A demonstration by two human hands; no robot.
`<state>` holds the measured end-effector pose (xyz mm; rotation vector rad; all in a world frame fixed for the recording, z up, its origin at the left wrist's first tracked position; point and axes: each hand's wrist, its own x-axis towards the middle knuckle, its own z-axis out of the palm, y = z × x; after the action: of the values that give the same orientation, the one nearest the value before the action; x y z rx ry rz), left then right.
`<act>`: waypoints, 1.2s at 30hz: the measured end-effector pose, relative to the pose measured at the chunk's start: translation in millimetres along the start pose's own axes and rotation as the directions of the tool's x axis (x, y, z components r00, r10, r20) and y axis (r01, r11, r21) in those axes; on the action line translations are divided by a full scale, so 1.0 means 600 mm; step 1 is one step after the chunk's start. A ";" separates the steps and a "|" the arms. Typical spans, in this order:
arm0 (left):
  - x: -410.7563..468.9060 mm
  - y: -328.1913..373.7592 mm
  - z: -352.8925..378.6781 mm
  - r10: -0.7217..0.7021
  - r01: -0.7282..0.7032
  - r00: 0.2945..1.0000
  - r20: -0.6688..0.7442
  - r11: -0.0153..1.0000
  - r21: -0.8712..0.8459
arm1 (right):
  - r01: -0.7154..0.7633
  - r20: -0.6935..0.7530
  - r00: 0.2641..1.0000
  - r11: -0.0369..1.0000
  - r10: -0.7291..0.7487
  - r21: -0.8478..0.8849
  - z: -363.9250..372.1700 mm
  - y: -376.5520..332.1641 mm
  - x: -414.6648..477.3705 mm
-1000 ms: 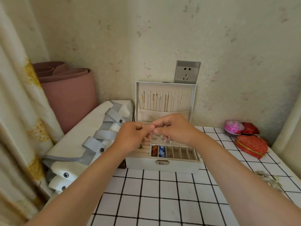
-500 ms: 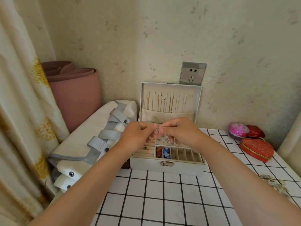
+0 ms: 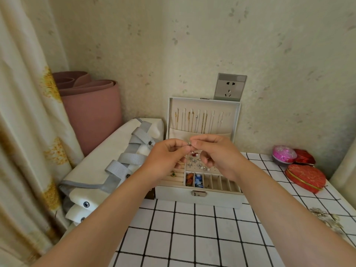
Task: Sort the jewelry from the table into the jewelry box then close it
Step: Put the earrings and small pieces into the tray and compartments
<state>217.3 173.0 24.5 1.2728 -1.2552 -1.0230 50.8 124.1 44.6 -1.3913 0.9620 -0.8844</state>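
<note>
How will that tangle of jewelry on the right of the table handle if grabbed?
Likely floppy: the tangle looks like thin chains and small pieces heaped together, so it may lift as one snagged clump. Probably light; pushed across the table it would likely spread rather than slide whole.

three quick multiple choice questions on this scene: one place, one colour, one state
1. Where is the red heart-shaped box relative to the jewelry box?
A. to its left
B. to its right, on the table
C. inside it

2. What colour is the rolled mat?
A. green
B. black
C. dusty pink

3. What are the left hand and right hand doing?
A. lying flat
B. pinching a small silver piece above the box
C. gripping the latch

Answers:
1 B, it sits out at the right, apart from the box.
2 C, the whole roll is pink.
3 B, fingertips of both hands meet on it over the open tray.
</note>
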 end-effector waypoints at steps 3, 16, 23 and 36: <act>0.000 0.003 0.000 -0.014 0.014 1.000 0.014 0.999 -0.029 | 0.029 0.022 0.999 0.999 -0.029 -0.026 0.000 -0.003 -0.001; 0.004 0.004 -0.003 -0.039 0.030 0.999 0.035 0.973 0.228 | 0.253 0.066 0.966 0.871 -0.249 -0.421 -0.006 0.001 -0.003; 0.009 -0.054 -0.009 0.256 -0.339 0.936 0.240 0.487 0.804 | 0.194 0.057 0.934 0.365 -0.353 -0.910 -0.007 0.058 0.005; 0.013 -0.067 0.004 0.223 -0.404 0.913 0.341 0.380 0.832 | 0.223 0.130 0.919 0.221 -0.372 -0.949 0.000 0.079 0.008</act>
<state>220.5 161.9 -14.9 1.6112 -2.2544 -0.0741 50.0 120.0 -2.9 -2.7089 1.4694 -0.6219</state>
